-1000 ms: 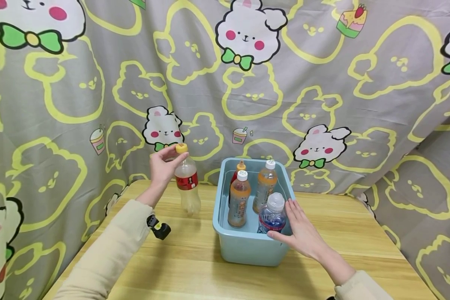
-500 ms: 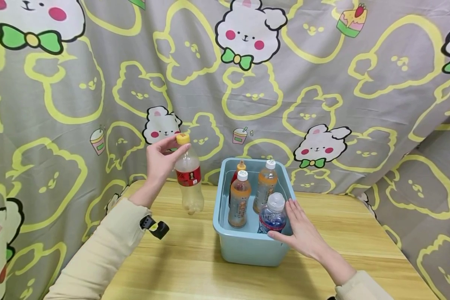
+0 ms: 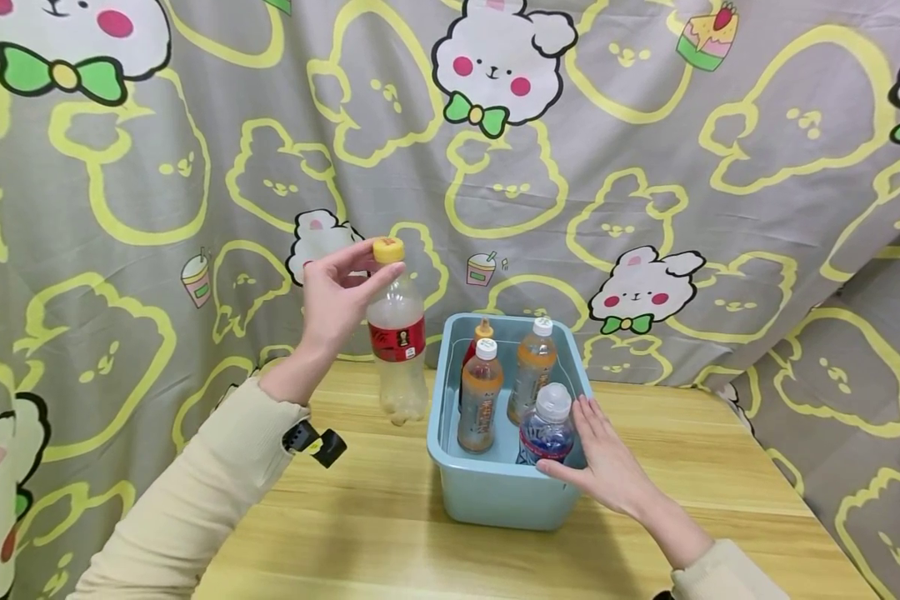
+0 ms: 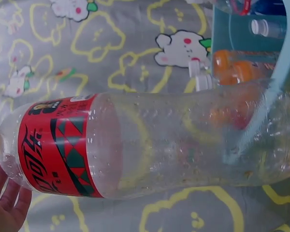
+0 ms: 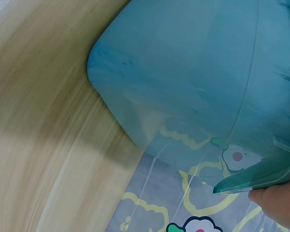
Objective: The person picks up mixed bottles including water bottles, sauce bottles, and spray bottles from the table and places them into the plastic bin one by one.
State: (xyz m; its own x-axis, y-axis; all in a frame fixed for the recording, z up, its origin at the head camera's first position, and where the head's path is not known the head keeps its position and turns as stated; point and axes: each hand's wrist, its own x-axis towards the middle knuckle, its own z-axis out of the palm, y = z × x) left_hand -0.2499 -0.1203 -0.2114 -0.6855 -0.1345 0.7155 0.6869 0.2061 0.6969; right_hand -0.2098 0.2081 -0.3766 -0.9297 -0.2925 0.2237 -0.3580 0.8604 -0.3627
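Observation:
My left hand pinches a clear plastic soda bottle at its yellow cap and neck. The bottle has a red label, hangs almost upright above the table, and is left of a light blue plastic bin. My right hand lies with extended fingers on the bin's near right corner, touching the rim. Inside the bin stand two orange-topped bottles, one in front and one behind, a blue bottle by my right thumb, and a partly hidden red bottle with a yellow cap.
A wooden table lies beneath the bin. Grey curtain with bunny prints hangs behind and at both sides. A black strap with a small device sits on the left wrist.
My left hand has lifted the soda bottle and carried it to the right, closer to the bin. The right hand and the bin stay in place.

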